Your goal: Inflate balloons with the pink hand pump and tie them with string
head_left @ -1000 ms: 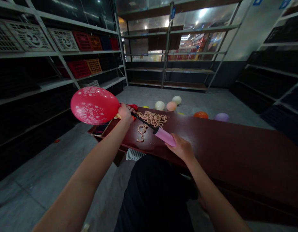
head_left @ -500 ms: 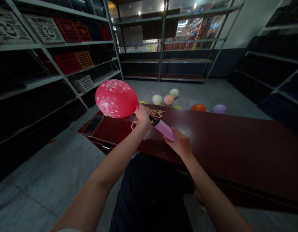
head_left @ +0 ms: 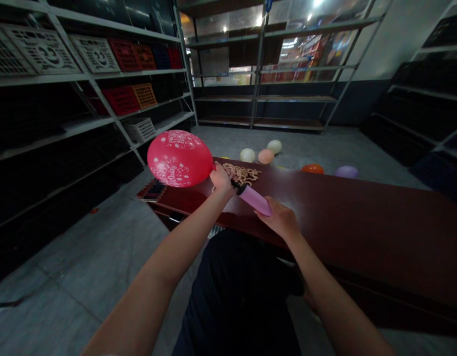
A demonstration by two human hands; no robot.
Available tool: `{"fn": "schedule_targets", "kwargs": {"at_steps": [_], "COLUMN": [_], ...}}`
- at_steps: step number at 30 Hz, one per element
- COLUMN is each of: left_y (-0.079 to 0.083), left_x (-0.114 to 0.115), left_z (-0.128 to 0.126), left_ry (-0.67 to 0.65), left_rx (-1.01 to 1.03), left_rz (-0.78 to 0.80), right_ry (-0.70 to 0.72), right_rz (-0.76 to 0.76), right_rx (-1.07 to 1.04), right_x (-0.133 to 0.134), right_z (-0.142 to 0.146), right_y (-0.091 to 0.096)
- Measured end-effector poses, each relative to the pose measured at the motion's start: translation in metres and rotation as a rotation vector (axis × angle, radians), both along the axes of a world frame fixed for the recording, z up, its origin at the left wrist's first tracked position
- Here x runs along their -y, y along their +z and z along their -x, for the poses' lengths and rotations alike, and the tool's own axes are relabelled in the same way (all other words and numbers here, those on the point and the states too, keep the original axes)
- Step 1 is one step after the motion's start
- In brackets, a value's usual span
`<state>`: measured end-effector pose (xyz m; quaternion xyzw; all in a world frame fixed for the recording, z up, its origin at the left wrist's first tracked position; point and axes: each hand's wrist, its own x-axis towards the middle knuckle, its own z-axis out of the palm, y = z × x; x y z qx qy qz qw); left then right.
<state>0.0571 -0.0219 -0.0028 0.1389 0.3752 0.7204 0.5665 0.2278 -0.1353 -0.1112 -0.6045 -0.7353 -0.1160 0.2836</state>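
My left hand (head_left: 221, 179) is closed round the neck of an inflated red balloon (head_left: 179, 158) with white print, held over the left end of a dark red table (head_left: 343, 207). The balloon's neck meets the black tip of a pink hand pump (head_left: 255, 199). My right hand (head_left: 282, 221) grips the pump's near end. The pump slants from the right hand up to the left hand, just above the tabletop. A heap of pale uninflated balloons (head_left: 243, 173) lies on the table just behind the left hand.
Several inflated balloons (head_left: 266, 156) lie on the grey floor beyond the table, among them an orange one (head_left: 312, 168) and a purple one (head_left: 346, 171). Metal shelving with plastic crates (head_left: 121, 99) lines the left; more racks stand behind and at right. A dark flat object (head_left: 153, 190) lies at the table's left corner.
The pump has closed up: its black rod, drawn out a second ago, is pushed in. The balloon and left hand have moved right, nearer the right hand, and the balloon looks slightly fuller.
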Motion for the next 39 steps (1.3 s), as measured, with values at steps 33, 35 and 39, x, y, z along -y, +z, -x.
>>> {"fn": "schedule_targets", "kwargs": {"at_steps": [33,35,39], "left_y": [-0.004,-0.005,-0.005], "left_x": [-0.004,-0.005,-0.009], "left_z": [-0.047,-0.044,-0.028], "left_ry": [-0.117,-0.111,-0.103], "left_rx": [-0.061,-0.053,-0.031], "left_rz": [-0.132,-0.124,-0.086], "right_ry": [-0.126,-0.110,-0.061], "right_rz": [-0.077,-0.076,-0.058], "right_rx": [-0.083,-0.084,-0.061], "right_x": [-0.005,-0.006,-0.007], "right_z": [-0.010,-0.009,-0.006], "right_y": [-0.005,-0.005,-0.004]}}
